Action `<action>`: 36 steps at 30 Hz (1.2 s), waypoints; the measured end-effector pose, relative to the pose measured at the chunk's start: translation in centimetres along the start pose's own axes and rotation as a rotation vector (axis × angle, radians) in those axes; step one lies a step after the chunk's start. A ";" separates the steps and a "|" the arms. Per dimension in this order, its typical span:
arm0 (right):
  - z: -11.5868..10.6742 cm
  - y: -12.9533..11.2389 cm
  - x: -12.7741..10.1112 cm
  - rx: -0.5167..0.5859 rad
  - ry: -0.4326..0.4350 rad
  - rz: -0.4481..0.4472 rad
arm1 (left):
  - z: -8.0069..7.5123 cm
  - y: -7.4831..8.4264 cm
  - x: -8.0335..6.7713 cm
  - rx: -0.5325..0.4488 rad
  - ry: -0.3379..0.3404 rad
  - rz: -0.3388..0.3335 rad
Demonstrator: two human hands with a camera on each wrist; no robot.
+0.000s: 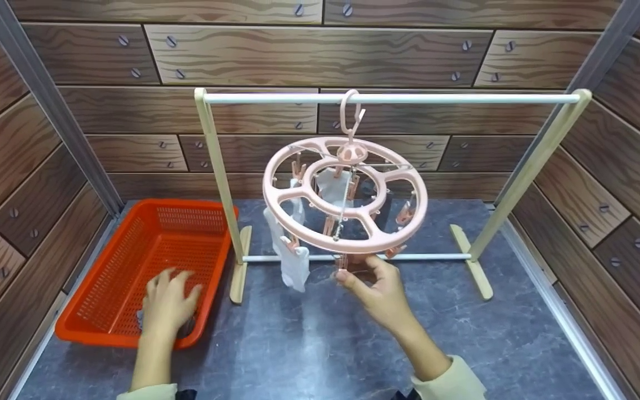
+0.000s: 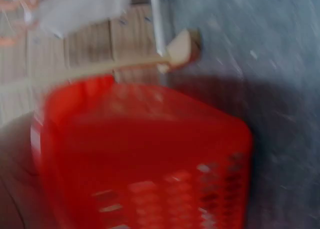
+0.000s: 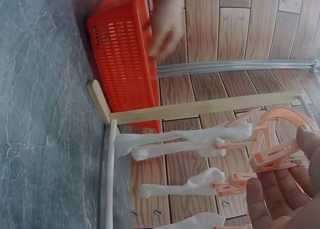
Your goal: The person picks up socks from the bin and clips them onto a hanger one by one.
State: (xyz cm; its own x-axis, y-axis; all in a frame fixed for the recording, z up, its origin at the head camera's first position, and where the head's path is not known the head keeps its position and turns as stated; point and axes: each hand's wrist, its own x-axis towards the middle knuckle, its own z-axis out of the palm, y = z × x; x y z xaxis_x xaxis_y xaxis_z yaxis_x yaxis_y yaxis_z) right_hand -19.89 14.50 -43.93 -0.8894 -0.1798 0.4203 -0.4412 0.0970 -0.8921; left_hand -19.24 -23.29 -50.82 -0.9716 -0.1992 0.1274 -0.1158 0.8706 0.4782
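Note:
A pink round clip hanger (image 1: 373, 244) hangs by its hook from the white bar of a wooden stand. My right hand (image 1: 378, 294) pinches a pink clip (image 3: 275, 156) at the hanger's near edge between thumb and fingers. No cloth shows in that clip. Several white socks (image 1: 296, 269) dangle from other clips, mostly on the hanger's left side. Over the red basket (image 1: 209, 316), my left hand (image 1: 167, 300) reaches down with fingers spread and loosely bent, nothing visible in them. Small dark and grey cloth pieces lie partly hidden beneath it.
The wooden stand (image 1: 217, 166) rises around the hanger, its left foot close beside the basket. A white lower rail (image 1: 431, 257) joins its feet near the grey tabletop (image 1: 320, 355). Wood-patterned walls (image 1: 320, 53) enclose the back and both sides.

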 end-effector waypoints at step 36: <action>0.0 -0.8 -0.4 -0.006 0.036 0.017 | 1.0 -2.4 0.2 0.111 -0.354 -0.145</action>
State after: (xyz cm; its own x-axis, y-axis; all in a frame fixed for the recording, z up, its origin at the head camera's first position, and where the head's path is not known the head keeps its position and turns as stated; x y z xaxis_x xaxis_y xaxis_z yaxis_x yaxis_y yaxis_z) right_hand -19.22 14.49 -43.40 -0.9003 -0.1427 0.4113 -0.4270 0.1054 -0.8981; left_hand -19.38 -24.98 -52.76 -0.9522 -0.1730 -0.2518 -0.2599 0.8920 0.3698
